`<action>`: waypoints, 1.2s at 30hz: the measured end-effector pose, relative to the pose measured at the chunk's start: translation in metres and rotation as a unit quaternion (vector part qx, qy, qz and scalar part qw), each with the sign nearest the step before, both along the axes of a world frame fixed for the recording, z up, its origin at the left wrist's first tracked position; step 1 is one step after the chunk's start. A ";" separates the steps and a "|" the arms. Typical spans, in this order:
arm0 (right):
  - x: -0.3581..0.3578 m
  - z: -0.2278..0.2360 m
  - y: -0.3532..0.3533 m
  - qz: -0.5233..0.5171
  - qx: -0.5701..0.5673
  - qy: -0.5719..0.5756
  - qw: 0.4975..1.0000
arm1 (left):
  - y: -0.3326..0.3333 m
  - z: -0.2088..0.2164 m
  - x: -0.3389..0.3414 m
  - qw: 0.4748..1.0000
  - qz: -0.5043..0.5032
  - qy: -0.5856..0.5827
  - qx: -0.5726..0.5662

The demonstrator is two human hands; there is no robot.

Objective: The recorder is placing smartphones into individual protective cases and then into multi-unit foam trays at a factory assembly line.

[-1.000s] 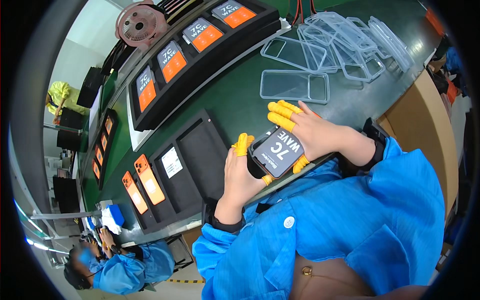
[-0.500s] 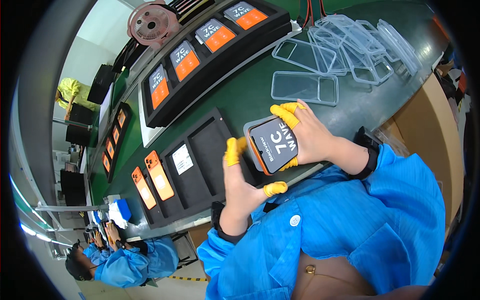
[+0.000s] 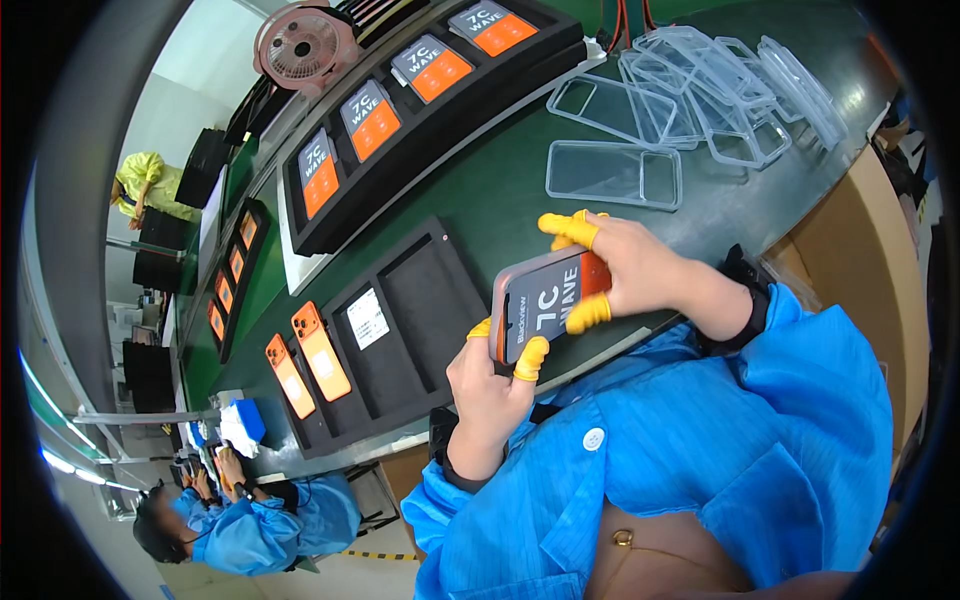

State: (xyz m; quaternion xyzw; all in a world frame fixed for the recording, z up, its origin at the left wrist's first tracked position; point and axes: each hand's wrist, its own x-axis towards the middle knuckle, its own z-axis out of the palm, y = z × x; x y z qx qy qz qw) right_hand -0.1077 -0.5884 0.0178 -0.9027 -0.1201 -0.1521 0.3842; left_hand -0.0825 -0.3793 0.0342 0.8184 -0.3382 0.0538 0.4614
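Observation:
A phone (image 3: pixel 545 305) with a grey-and-orange printed sheet over its front is held between my two hands above the table's near edge. A clear case seems to sit around its edge, though how fully cannot be told. My left hand (image 3: pixel 490 385) is closed on the phone's left end, thumb on its lower left corner. At the other end, my right hand (image 3: pixel 640 265) grips it, thumb across the front and fingers along the far side. Yellow finger cots cover several fingertips. Just left lies a black foam tray (image 3: pixel 430 275) with two orange phones (image 3: pixel 323 352) lying camera side up.
Loose clear phone cases (image 3: pixel 612 174) are heaped at the back right. A raised black tray (image 3: pixel 420 135) at the back holds several phones. A pink fan (image 3: pixel 303 48) stands beyond it. An open cardboard box (image 3: pixel 850 230) is at the right. A co-worker (image 3: pixel 270 525) sits at lower left.
My left hand was apart with fingers spread and has closed on the phone's left end. My right hand has shifted slightly right along the phone, baring more of its orange part.

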 end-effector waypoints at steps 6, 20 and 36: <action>0.003 -0.004 0.006 -0.035 -0.003 0.065 0.997 | -0.001 -0.008 0.009 0.995 0.041 0.071 -0.058; -0.006 0.006 0.032 0.090 0.468 0.129 0.869 | 0.005 -0.019 0.001 0.952 -0.182 0.238 -0.056; 0.001 -0.003 0.051 0.056 0.425 -0.002 0.904 | 0.012 -0.041 -0.005 0.998 0.011 0.041 0.047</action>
